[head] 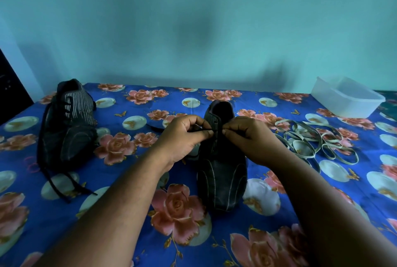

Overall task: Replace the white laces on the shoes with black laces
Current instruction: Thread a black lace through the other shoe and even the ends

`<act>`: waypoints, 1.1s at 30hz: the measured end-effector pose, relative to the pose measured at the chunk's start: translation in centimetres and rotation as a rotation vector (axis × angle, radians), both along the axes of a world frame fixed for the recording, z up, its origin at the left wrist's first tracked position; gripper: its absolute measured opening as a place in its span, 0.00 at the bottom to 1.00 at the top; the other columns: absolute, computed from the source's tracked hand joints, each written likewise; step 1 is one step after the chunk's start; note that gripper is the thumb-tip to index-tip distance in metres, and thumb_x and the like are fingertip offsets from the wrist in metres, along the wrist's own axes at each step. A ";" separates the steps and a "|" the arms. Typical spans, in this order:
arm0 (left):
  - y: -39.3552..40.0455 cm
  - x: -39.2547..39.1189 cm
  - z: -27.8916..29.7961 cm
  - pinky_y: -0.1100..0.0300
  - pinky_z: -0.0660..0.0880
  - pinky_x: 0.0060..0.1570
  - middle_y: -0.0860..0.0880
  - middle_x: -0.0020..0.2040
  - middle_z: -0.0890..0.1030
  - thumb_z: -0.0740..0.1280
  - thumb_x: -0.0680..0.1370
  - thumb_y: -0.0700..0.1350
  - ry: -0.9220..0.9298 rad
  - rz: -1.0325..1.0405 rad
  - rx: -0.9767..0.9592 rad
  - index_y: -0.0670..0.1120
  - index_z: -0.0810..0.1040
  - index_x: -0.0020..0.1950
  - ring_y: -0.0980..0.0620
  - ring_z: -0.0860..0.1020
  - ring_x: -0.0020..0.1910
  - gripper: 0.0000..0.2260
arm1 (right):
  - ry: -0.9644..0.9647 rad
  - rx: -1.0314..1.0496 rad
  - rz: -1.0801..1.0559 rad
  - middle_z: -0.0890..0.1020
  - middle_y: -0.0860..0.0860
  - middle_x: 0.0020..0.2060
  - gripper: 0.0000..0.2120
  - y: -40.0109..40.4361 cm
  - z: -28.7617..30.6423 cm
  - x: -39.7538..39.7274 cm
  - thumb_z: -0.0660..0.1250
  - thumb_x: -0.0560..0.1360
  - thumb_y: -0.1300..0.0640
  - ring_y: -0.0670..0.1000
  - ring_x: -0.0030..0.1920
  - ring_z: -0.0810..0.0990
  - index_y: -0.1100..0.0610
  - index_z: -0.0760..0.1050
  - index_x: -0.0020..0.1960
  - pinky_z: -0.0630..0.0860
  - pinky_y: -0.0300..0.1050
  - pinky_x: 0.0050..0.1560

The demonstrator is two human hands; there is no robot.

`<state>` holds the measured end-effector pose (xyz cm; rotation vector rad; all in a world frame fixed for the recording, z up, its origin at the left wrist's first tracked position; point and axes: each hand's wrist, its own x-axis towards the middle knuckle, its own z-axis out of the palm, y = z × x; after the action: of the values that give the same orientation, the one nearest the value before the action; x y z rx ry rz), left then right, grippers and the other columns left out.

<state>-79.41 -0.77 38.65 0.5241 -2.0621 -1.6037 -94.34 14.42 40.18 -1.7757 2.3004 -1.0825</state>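
Fingers of left hand (184,135) and right hand (251,137) pinched on thin black lace (206,130), stretched across eyelets of near shoe (222,172), dark, ribbed with pale seams. Second shoe (68,124), black-laced, far left; flat white laces (318,139) heaped right, near translucent plastic box (348,99). Blue floral cloth (129,159); teal wall (193,19).

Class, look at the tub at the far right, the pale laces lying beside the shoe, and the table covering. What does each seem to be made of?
Tub: probably plastic; translucent, frosted white walls.
Pale laces: likely woven textile; flat, limp bands in loose loops.
Table covering: seemingly printed fabric; blue with roses, matte finish.
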 end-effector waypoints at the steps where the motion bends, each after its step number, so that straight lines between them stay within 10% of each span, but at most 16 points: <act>1: 0.0 0.0 0.0 0.64 0.77 0.45 0.43 0.48 0.85 0.74 0.77 0.42 -0.002 -0.003 -0.006 0.46 0.83 0.50 0.55 0.81 0.44 0.03 | 0.051 0.036 0.005 0.82 0.49 0.46 0.06 -0.1 0.0 0.0 0.68 0.80 0.58 0.48 0.45 0.80 0.55 0.84 0.52 0.75 0.45 0.46; 11: -0.3 -0.1 -0.2 0.67 0.74 0.45 0.58 0.43 0.83 0.72 0.74 0.59 -0.045 -0.011 -0.056 0.47 0.86 0.47 0.63 0.80 0.44 0.15 | -0.109 0.022 -0.028 0.80 0.43 0.38 0.08 -0.2 0.3 0.3 0.70 0.77 0.61 0.36 0.37 0.77 0.49 0.80 0.43 0.70 0.29 0.38; 16: 0.2 -0.6 -0.1 0.78 0.70 0.41 0.50 0.48 0.85 0.75 0.77 0.44 0.002 0.051 -0.072 0.43 0.86 0.47 0.74 0.78 0.42 0.05 | -0.287 -0.015 -0.079 0.81 0.39 0.28 0.11 -0.2 0.5 0.3 0.73 0.76 0.62 0.36 0.29 0.76 0.47 0.82 0.40 0.70 0.29 0.33; 27: -0.6 -0.2 -0.1 0.57 0.78 0.49 0.48 0.45 0.86 0.75 0.76 0.48 0.031 0.011 -0.256 0.48 0.85 0.48 0.47 0.82 0.48 0.04 | -0.173 -0.038 -0.060 0.77 0.44 0.44 0.09 -0.5 -0.5 0.0 0.74 0.76 0.57 0.39 0.42 0.76 0.43 0.81 0.44 0.68 0.29 0.41; 33: 0.1 -0.6 -0.2 0.70 0.74 0.38 0.54 0.41 0.84 0.74 0.78 0.44 0.009 0.022 -0.189 0.48 0.84 0.47 0.63 0.80 0.38 0.01 | -0.192 -0.047 -0.081 0.76 0.43 0.43 0.10 -0.6 -0.5 0.2 0.74 0.76 0.57 0.38 0.42 0.76 0.42 0.81 0.44 0.68 0.27 0.41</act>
<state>-80.00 -0.65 38.46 0.4699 -2.1652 -1.3785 -94.15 13.83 39.71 -1.5291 2.2671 -1.2690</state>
